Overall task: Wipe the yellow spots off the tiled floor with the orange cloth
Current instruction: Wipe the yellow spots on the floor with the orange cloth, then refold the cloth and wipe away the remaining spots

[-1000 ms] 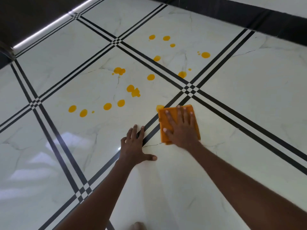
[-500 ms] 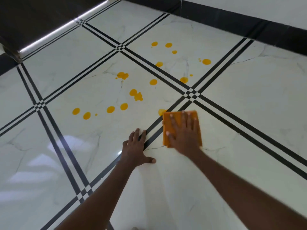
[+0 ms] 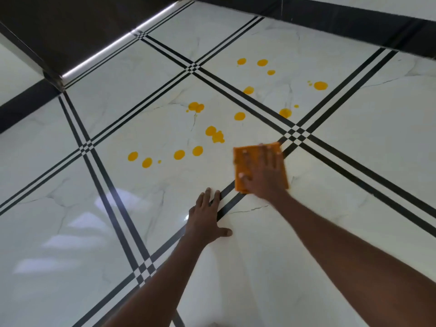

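A folded orange cloth lies flat on the white tiled floor. My right hand presses on it with straight, spread fingers and looks blurred. My left hand rests flat on the floor just left and nearer, fingers across a black line. Several yellow spots lie beyond: a row left of the cloth, a double blob and another farther back. More spots dot the far tile.
Black triple lines cross the white marble floor in a diagonal grid. A dark step with a shiny metal edge rises at the upper left. A black skirting band runs along the far wall.
My right hand slid the cloth forward and a little left over the yellow spot that lay at its near left corner. The left hand stayed planted. The view shifted.
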`<state>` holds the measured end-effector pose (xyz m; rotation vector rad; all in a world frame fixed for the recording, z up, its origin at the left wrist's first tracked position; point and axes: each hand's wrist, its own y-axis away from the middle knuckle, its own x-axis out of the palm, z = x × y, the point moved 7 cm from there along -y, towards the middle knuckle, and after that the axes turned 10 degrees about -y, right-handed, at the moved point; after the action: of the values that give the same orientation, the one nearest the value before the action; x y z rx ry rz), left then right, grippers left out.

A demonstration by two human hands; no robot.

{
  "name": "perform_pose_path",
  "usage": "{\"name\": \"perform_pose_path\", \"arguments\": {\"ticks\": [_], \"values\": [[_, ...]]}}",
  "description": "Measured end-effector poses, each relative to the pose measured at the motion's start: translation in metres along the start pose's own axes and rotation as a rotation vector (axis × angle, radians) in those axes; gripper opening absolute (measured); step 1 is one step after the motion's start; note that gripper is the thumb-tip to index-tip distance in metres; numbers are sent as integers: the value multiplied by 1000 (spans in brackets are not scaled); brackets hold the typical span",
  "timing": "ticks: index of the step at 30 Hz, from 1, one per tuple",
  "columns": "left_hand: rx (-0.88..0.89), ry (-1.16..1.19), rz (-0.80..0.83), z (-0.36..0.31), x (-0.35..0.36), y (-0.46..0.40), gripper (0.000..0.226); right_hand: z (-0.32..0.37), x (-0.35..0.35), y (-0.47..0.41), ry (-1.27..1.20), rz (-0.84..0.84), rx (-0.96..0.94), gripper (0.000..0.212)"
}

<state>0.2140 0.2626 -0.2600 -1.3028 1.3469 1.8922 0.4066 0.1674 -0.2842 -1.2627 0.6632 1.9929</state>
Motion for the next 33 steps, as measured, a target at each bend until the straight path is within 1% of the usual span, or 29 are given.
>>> {"name": "perform_pose_path", "arguments": {"ticks": [2,3,5,6,7,9,10,12,14,16,17,19,20,21,22,24,25,27,28,29,30,31,33], "values": [[-4,-4,12,6,1,3,124,29,17,13,52,92,-114,80],[0,-11,21,10,2,6,125,27,18,30,68,115,-155,78],[25,-20,40,14,1,10,126,-13,4,67,91,102,-171,76],[37,-23,50,15,0,11,127,-43,-9,83,100,78,-140,76],[38,-24,52,15,0,12,128,-75,-22,91,103,55,-70,76],[13,-34,54,11,0,12,131,-118,-47,78,120,33,93,80],[1,-44,56,7,2,11,133,-124,-51,60,128,22,151,83],[-20,-57,46,3,5,9,135,-97,-46,20,82,-17,205,85],[-25,-44,48,4,6,8,136,-42,-18,-6,54,34,130,85],[-7,-47,61,9,2,9,134,9,9,-5,86,100,-43,85],[-2,-45,72,12,1,11,134,22,16,10,112,127,-125,85],[10,-40,85,11,-2,12,134,9,13,59,140,130,-232,88],[19,-45,83,10,-5,13,133,-15,2,84,131,103,-225,90],[27,-45,80,7,-8,13,133,-44,-12,101,127,69,-192,92],[30,-46,90,7,-10,14,131,-74,-28,107,159,45,-119,92],[20,-18,143,8,-10,12,124,-133,-53,86,209,14,30,87],[11,9,181,10,-11,12,119,-146,-66,69,243,-3,103,82],[23,53,259,13,-18,9,99,-161,-60,28,261,60,225,73],[36,50,294,15,-25,8,87,-153,-60,10,239,145,268,68],[46,25,333,17,-34,8,77,-138,-59,-6,228,224,266,60],[48,-11,364,19,-47,10,73,-120,-65,-25,209,254,243,48],[44,-46,383,23,-63,11,75,-89,-80,-36,155,249,216,38],[27,-62,375,31,-100,9,80,-28,-119,-36,-42,306,150,36]]}}
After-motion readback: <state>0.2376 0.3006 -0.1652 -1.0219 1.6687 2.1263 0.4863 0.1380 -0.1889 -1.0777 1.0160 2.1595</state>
